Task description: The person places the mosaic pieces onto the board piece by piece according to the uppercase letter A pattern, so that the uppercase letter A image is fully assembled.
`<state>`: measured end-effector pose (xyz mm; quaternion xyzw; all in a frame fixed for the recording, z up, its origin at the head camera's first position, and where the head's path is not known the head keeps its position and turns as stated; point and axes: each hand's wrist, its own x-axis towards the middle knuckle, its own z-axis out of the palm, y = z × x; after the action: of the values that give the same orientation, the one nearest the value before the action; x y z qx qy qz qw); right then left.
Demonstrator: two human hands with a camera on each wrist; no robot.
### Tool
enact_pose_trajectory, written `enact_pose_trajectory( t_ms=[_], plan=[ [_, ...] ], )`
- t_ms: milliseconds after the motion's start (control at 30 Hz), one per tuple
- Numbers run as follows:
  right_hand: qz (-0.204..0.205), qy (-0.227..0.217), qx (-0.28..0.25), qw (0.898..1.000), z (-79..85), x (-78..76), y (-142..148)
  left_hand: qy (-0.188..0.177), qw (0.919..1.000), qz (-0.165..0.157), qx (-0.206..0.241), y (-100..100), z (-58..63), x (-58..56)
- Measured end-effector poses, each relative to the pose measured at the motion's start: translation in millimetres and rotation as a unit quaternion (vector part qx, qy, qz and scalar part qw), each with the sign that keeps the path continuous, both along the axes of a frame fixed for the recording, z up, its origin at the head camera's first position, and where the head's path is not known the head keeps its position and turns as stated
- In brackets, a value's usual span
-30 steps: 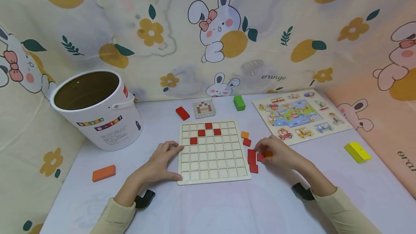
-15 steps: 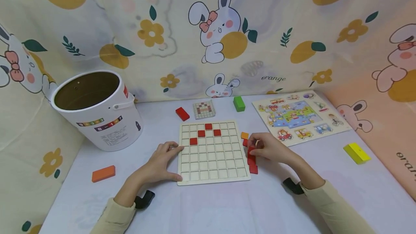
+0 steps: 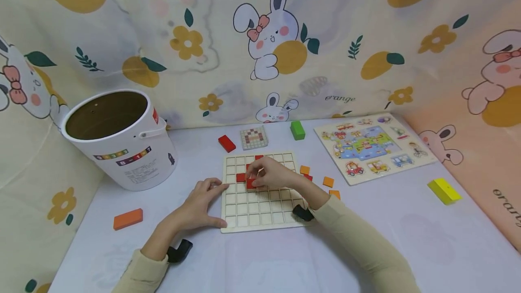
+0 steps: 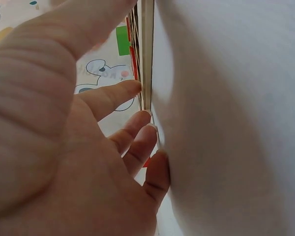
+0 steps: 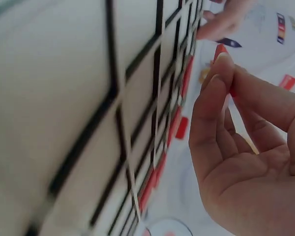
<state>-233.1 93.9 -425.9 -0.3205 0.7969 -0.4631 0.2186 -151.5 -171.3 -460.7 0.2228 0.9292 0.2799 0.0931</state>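
Observation:
In the head view a pale square grid board (image 3: pixel 264 219) lies on the table. My left hand (image 3: pixel 198 206) rests against its left edge, thumb and fingers spread along the side; the left wrist view shows the fingertips (image 4: pixel 132 88) right at the edge. Over the upper part of the grid, my right hand (image 3: pixel 270 173) pinches a red square tile (image 3: pixel 251 184) between thumb and fingers. That tile's corner pokes out past the fingertips in the right wrist view. Another red tile (image 3: pixel 241 177) sits in a cell just left of it. The right hand covers some of the other tiles.
Loose orange tiles (image 3: pixel 328 181) and a red one lie right of the board, partly behind the right forearm. Behind the board are a small pattern card (image 3: pixel 254 137), a red block (image 3: pixel 226 144) and a green block (image 3: pixel 298 130). A white bucket (image 3: pixel 140 168) stands left, a picture puzzle (image 3: pixel 354 176) right.
My right hand has moved left from the loose tiles beside the board to above the grid, now carrying a red tile. The left hand has stayed at the board's edge.

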Motion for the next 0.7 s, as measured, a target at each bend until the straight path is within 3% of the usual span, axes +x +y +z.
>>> enact_pose_trajectory(
  t_ms=[200,400,700],
  plan=[
    [-0.015,0.001,0.020,1.000,-6.2,-4.8,-27,0.001,1.0000,-0.005,0.004,-2,0.1,0.3],
    [-0.021,0.005,0.053,0.998,-7.8,-1.7,-32,0.000,1.0000,-0.007,0.007,0,-1.5,0.4],
    [-0.021,0.072,0.123,0.990,-3.0,4.2,-30,0.006,1.0000,-0.006,0.001,-1,-1.7,-0.3]
  ],
)
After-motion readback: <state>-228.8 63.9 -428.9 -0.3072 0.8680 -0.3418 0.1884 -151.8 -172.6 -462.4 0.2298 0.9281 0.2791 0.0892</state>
